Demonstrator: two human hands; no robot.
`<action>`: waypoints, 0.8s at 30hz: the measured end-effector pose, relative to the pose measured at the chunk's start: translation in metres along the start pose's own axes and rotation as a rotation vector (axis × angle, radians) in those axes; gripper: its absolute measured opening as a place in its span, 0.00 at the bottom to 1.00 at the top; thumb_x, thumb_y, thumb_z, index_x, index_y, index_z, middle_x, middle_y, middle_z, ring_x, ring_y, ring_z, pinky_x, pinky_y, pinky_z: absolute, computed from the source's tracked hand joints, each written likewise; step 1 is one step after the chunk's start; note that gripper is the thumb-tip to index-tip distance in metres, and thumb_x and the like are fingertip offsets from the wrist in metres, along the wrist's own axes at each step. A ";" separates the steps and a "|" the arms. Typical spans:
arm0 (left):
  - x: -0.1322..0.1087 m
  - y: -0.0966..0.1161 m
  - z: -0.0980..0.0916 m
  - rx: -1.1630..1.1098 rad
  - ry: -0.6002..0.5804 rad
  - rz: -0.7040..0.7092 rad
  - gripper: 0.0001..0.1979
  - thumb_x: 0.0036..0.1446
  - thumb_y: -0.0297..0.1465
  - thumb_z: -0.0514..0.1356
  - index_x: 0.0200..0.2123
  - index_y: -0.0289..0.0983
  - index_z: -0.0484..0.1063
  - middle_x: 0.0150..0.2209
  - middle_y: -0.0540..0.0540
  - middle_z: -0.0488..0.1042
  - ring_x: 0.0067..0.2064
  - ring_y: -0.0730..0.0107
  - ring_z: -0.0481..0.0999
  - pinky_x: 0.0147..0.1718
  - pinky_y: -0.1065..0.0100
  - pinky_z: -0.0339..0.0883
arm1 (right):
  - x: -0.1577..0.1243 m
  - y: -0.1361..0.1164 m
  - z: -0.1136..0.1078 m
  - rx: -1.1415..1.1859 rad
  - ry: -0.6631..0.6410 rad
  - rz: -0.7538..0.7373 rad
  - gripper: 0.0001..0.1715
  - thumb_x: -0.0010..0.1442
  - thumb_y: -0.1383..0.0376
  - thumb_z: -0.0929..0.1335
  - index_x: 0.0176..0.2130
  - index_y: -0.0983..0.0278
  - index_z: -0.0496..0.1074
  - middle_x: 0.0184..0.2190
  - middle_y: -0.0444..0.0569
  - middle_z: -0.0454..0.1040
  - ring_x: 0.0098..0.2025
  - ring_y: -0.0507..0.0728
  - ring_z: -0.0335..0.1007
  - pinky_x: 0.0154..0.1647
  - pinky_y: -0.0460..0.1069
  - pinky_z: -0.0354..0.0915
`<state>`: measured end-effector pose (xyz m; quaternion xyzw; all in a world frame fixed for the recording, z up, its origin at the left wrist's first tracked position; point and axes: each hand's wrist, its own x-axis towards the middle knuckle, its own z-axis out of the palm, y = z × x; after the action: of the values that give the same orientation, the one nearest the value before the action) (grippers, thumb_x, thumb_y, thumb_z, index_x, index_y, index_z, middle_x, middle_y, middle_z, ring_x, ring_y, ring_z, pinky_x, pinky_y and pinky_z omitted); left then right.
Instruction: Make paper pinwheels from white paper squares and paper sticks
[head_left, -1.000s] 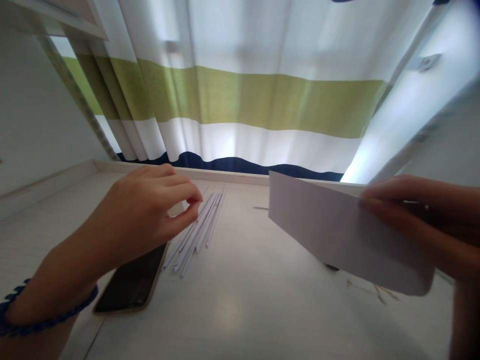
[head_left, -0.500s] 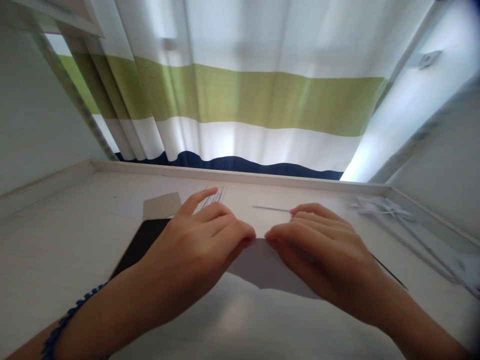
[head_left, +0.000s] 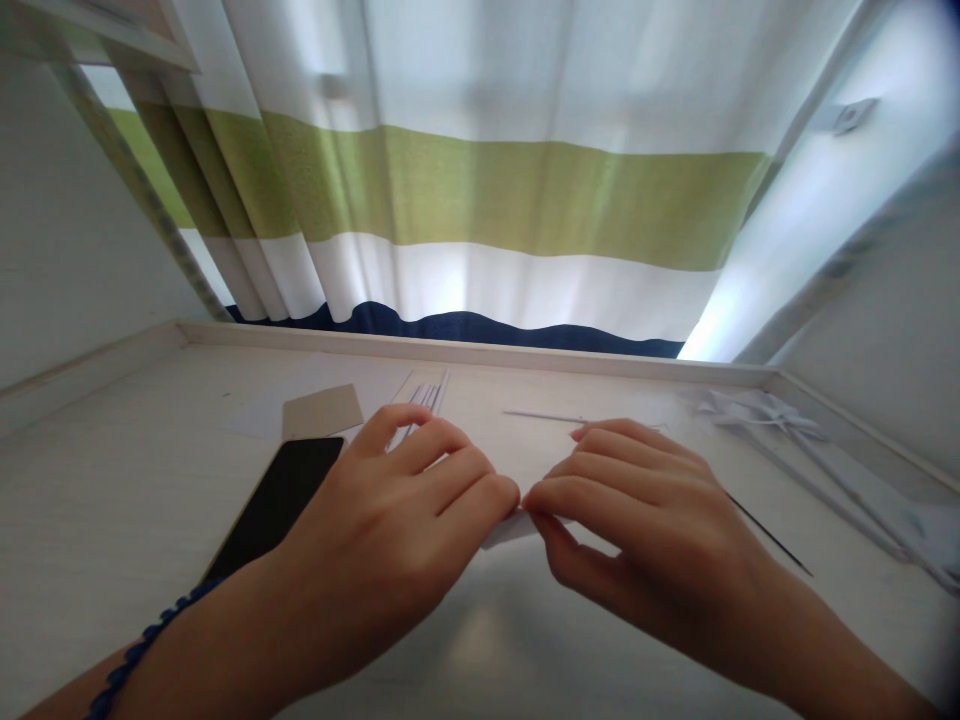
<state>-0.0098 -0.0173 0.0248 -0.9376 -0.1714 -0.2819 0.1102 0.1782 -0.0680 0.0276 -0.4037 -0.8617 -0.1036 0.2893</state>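
A small piece of white paper is pinched between both hands above the white tabletop, mostly hidden by the fingers. My left hand grips its left side with thumb and index finger, the other fingers curled. My right hand pinches its right side, the fingertips almost meeting those of the left. A black smartphone lies beside my left wrist. Just beyond the left fingers rest several thin white paper sticks. One more thin white stick lies beyond the right fingers.
A beige card lies on white paper at the back left. Long white rolled sticks with folded paper lie at the right. A thin dark rod is beside my right wrist. A striped curtain hangs behind the table's raised back edge.
The paper has turned or been rolled up, so its broad face below the hands no longer shows, only a narrow strip. Both hands have lowered slightly, and the left index fingers have curled in.
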 end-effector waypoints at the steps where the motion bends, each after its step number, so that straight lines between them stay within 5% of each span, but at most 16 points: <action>1: 0.000 0.000 0.000 0.013 0.012 0.010 0.06 0.57 0.25 0.53 0.32 0.37 0.68 0.28 0.50 0.71 0.33 0.68 0.66 0.41 0.59 0.54 | 0.000 0.001 -0.001 -0.002 -0.004 0.000 0.06 0.53 0.72 0.65 0.28 0.64 0.71 0.21 0.43 0.70 0.27 0.53 0.65 0.37 0.52 0.58; 24: -0.001 -0.021 -0.014 0.069 0.069 -0.054 0.04 0.57 0.28 0.53 0.32 0.40 0.67 0.28 0.51 0.72 0.33 0.66 0.66 0.37 0.60 0.55 | 0.001 0.028 -0.011 -0.100 0.094 -0.003 0.05 0.52 0.69 0.67 0.26 0.62 0.73 0.20 0.43 0.73 0.25 0.51 0.66 0.36 0.52 0.62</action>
<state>-0.0257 -0.0028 0.0383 -0.9180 -0.2023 -0.3108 0.1406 0.2033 -0.0534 0.0358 -0.4112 -0.8415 -0.1659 0.3085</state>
